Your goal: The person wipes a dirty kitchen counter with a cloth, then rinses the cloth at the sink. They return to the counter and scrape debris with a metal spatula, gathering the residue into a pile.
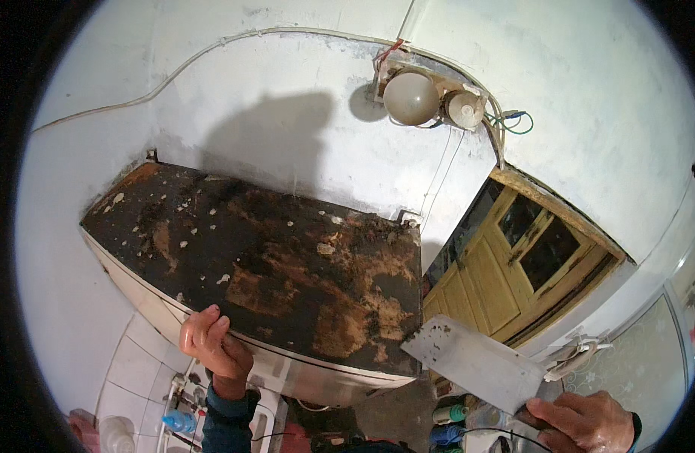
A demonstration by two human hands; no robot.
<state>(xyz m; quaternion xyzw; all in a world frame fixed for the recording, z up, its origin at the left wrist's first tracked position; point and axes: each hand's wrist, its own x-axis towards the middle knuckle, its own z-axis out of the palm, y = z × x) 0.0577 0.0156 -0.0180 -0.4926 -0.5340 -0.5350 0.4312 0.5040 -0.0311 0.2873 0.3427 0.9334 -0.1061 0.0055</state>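
A wall-hung cabinet (279, 362) has a dark top (257, 238) caked with black and brown grime and pale flakes. At its front edge is my left hand (217, 345), fingers hooked over the rim. My right hand (585, 422), lower right, grips the handle end of a broad rectangular metal blade (477, 362) that looks like a cleaver. Dark bits cling to the blade's far end, which is beside the cabinet's right front corner. Whether blade and cabinet touch cannot be told.
Two round lamp-like fixtures (411, 97) with loose wires are on the wall above. To the right is a yellow wooden door (489, 289) with dark panes. Below are a blue bottle (179, 421), white tiles (129, 362) and several spools or containers (450, 414). A frosted panel (630, 351) stands at far right.
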